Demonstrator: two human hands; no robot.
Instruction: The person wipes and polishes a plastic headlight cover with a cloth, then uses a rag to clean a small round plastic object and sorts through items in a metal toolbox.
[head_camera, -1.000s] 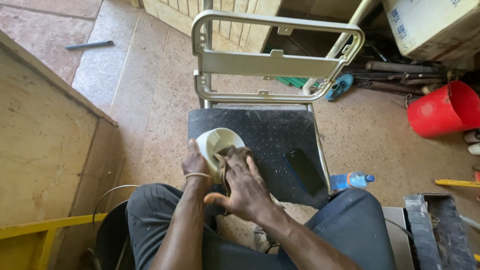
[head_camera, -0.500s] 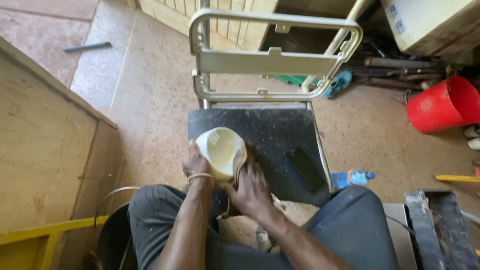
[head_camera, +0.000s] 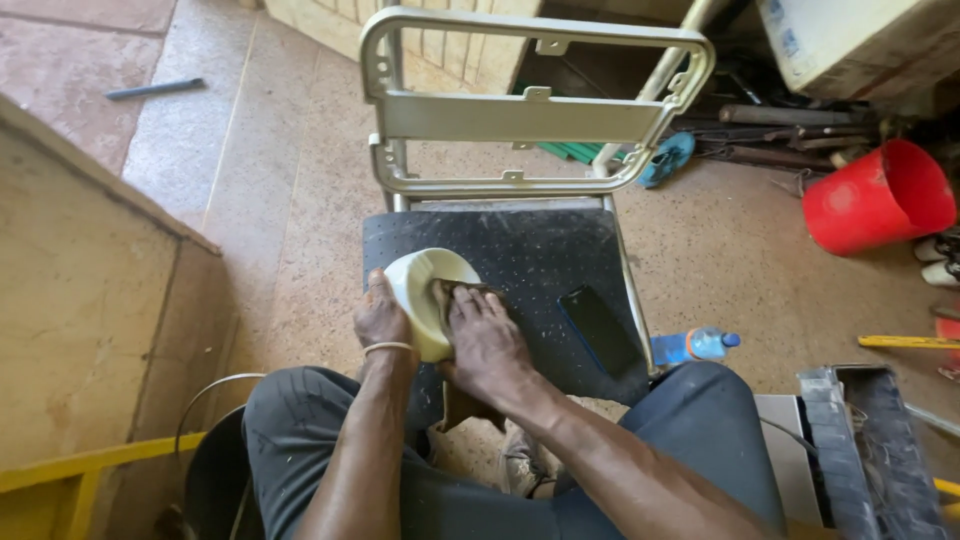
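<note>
My left hand (head_camera: 382, 320) grips the side of a cream-coloured round bowl-shaped piece (head_camera: 418, 290) that rests on the black seat (head_camera: 540, 260) of a chair in front of me. Against the inside of that piece my right hand (head_camera: 487, 340) presses a small brown sheet or pad (head_camera: 470, 291) with flat fingers. A thin band circles my left wrist.
A black phone (head_camera: 603, 330) lies on the seat's right side. The chair's metal back frame (head_camera: 530, 115) rises beyond. A blue-capped bottle (head_camera: 695, 346) lies on the floor, with a red bucket (head_camera: 875, 198) at right. A wooden board (head_camera: 90, 300) stands to the left.
The cream piece tipped up so its hollow showed, then came back down on the seat. My right hand slid from below the piece into its hollow with the brown pad.
</note>
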